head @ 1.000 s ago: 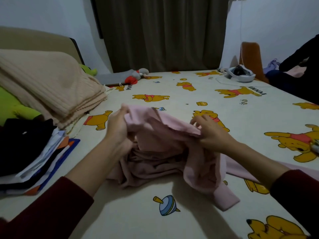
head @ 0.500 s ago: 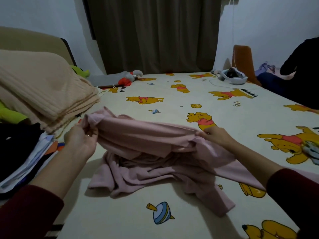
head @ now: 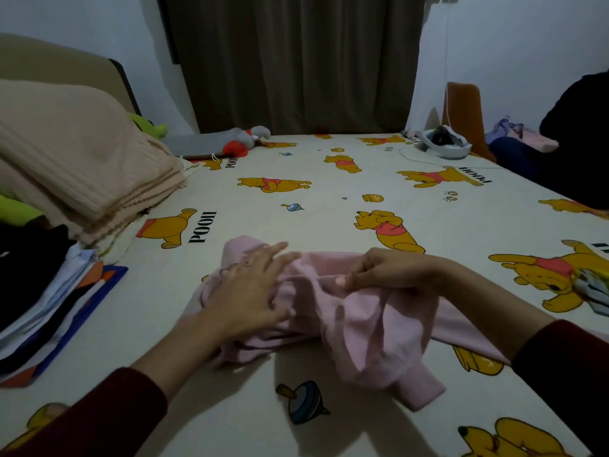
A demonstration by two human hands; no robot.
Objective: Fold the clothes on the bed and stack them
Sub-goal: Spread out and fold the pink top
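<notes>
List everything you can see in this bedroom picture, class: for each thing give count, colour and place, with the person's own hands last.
crumpled pink cotton garment: one, pink, bed centre.
stack of folded clothes: one, black, white, blue, orange, left edge.
folded beige ribbed blanket: one, beige, upper left.
cartoon-bear printed bedsheet: one, cream with yellow bears.
grey and red plush toy: one, far side.
dark brown curtain: one, behind the bed.
left hand: open, flat on the garment.
right hand: pinches a fold.
</notes>
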